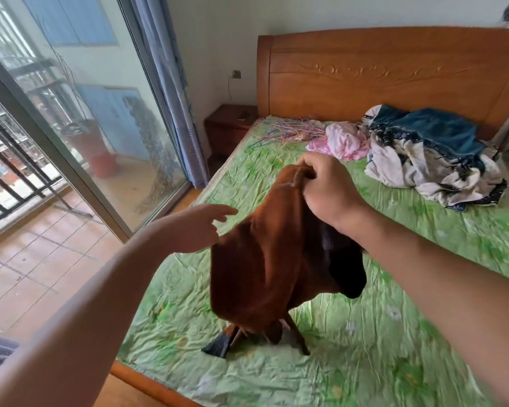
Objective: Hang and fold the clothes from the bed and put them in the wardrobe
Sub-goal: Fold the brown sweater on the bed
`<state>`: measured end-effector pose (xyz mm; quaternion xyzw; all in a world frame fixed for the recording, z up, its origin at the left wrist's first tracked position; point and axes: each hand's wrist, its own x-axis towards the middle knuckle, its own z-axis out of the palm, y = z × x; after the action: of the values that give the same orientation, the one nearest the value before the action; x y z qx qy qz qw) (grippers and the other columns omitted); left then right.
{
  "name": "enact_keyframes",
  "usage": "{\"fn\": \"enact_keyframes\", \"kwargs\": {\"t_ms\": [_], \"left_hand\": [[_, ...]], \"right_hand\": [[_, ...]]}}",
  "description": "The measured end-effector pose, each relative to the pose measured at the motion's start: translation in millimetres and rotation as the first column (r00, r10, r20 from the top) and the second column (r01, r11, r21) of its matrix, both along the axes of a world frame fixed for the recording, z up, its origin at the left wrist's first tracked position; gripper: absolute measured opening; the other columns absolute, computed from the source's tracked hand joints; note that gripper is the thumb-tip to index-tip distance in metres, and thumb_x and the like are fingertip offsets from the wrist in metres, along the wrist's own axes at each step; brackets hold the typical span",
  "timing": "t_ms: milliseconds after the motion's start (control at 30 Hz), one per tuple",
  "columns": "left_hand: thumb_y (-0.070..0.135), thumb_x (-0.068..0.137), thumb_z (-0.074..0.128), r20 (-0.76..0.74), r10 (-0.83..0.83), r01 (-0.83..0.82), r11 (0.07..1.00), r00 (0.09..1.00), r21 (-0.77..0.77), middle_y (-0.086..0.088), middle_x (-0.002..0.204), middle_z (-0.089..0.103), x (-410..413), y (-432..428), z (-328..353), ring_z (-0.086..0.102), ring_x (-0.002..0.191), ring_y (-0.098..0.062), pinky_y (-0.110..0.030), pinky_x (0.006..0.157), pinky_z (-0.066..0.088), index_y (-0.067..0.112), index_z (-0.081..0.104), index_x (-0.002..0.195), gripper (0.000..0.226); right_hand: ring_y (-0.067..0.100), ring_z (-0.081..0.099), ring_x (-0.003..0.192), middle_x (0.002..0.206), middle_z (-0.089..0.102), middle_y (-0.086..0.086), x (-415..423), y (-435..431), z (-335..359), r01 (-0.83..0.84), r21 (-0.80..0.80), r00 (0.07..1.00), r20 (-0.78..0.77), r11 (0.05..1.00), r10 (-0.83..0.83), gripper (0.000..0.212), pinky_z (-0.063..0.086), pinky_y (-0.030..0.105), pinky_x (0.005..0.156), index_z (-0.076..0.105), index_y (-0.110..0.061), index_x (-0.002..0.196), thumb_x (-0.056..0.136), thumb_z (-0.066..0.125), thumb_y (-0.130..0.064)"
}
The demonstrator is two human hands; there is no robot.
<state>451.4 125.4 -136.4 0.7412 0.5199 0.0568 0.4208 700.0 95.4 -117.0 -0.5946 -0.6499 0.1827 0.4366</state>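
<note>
left hand: your left hand point(200, 227) is spread, fingers straight, holding nothing. it sits just beside the left edge of the brown garment point(262, 274), probably going for a second corner so you can open the cloth out.
right hand: your right hand point(326, 195) is curled tight round a bunched top edge of the garment, lifting it so the rest hangs free and shows its shape.
brown garment: it hangs over the near part of the bed, with dark lining showing on its right side. its lowest part, with a dark ribbed cuff point(216, 346), rests on the green sheet point(365, 348).
sheet: wrinkled and bare close to you, so it gives you a flat place to fold on.
step: you seem to be finding which end is which before folding or hanging. the task looks early, since most clothes lie unsorted.
hangers: a tangle of thin coloured hangers point(288, 132) lies near the headboard point(379, 74), well apart from both hands. you'd have to reach there to hang this piece.
other clothes: pink clothes point(344, 141) lie just beside the hangers, and a blue and white pile point(423, 154) lies to their right, all crumpled.
wardrobe: not in view.
</note>
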Motion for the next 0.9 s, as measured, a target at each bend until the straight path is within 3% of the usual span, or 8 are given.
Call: {"fn": "enact_keyframes", "kwargs": {"t_ms": [100,167,267,500,600,700,800,900], "left_hand": [[0.029,0.086,0.077,0.154,-0.078,0.081,0.997,0.985,-0.013,0.014,0.126,0.060,43.6,-21.9,24.3,0.065,0.110,-0.008,-0.031,0.094,0.054,0.037,0.044,0.140,0.064],[0.039,0.084,0.076,0.085,-0.110,0.090,0.974,0.990,0.209,0.008,0.113,0.067,68.6,-25.7,15.1,0.067,0.099,-0.013,-0.036,0.086,0.055,0.029,0.051,0.128,0.052],[0.016,0.082,0.065,0.078,0.006,-0.043,0.874,0.997,0.485,-0.001,0.083,0.064,87.5,-19.7,-4.8,0.062,0.086,-0.031,-0.040,0.069,0.049,0.020,0.058,0.098,0.018],[-0.003,0.076,0.053,0.255,-0.154,-0.009,0.841,0.955,0.542,0.009,0.067,0.056,116.2,-18.0,-6.5,0.057,0.072,-0.024,-0.032,0.057,0.038,0.018,0.061,0.084,0.024],[-0.003,0.077,0.049,0.326,-0.185,-0.021,0.842,0.927,0.540,0.012,0.069,0.057,125.2,-31.4,4.5,0.054,0.070,-0.019,-0.029,0.058,0.040,0.021,0.058,0.086,0.028],[-0.005,0.078,0.048,0.405,-0.219,-0.067,0.809,0.888,0.584,0.012,0.069,0.054,124.5,-46.6,26.3,0.049,0.063,-0.007,-0.029,0.054,0.037,0.020,0.056,0.085,0.027],[-0.003,0.076,0.043,0.473,-0.273,-0.100,0.775,0.837,0.625,0.009,0.069,0.053,122.7,-69.0,54.0,0.046,0.061,-0.003,-0.025,0.052,0.035,0.013,0.056,0.085,0.022],[0.001,0.073,0.039,0.517,-0.266,-0.162,0.751,0.814,0.640,0.006,0.069,0.056,128.2,-94.0,75.0,0.050,0.063,-0.008,-0.030,0.052,0.040,0.011,0.057,0.085,0.024]], "right_hand": [[0.024,0.051,0.067,0.072,0.060,0.010,-9.2,-3.1,17.7,-0.007,-0.117,0.995,0.100,0.993,0.019,0.009,0.040,0.035,0.055,0.061,-0.005,0.081,0.079,0.056,0.003],[0.019,0.049,0.064,0.071,0.057,0.004,-11.7,-9.5,23.3,0.010,-0.169,0.993,0.116,0.986,0.010,0.012,0.035,0.030,0.051,0.059,-0.011,0.085,0.079,0.060,0.000],[0.018,0.046,0.058,0.069,0.054,0.002,-1.8,-25.3,23.3,0.021,-0.236,0.992,0.122,0.972,0.009,0.025,0.034,0.031,0.052,0.053,-0.018,0.095,0.079,0.070,-0.010],[0.026,0.066,0.092,0.092,0.069,-0.001,32.4,-87.1,-62.5,0.246,-0.449,0.948,0.297,0.859,-0.116,0.029,0.049,0.034,0.073,0.060,-0.024,0.101,0.078,0.078,-0.024],[0.024,0.069,0.094,0.090,0.072,-0.005,35.6,-111.8,-123.9,0.338,-0.520,0.930,0.057,0.785,-0.363,0.024,0.053,0.033,0.079,0.067,-0.026,0.093,0.073,0.081,-0.023],[0.011,0.069,0.100,0.105,0.073,-0.013,28.3,-136.8,-167.8,0.253,-0.616,0.849,-0.229,0.746,-0.477,0.050,0.053,0.029,0.091,0.071,-0.029,0.112,0.067,0.090,-0.032],[0.008,0.067,0.099,0.110,0.071,-0.014,18.2,-154.3,-195.0,0.243,-0.606,0.859,-0.228,0.758,-0.458,0.050,0.053,0.030,0.091,0.064,-0.036,0.114,0.072,0.087,-0.022],[0.018,0.066,0.074,0.089,0.074,-0.004,18.8,-167.0,-204.5,0.359,-0.572,0.816,-0.192,0.737,-0.546,0.027,0.050,0.029,0.062,0.068,-0.033,0.099,0.084,0.069,-0.011]]}}
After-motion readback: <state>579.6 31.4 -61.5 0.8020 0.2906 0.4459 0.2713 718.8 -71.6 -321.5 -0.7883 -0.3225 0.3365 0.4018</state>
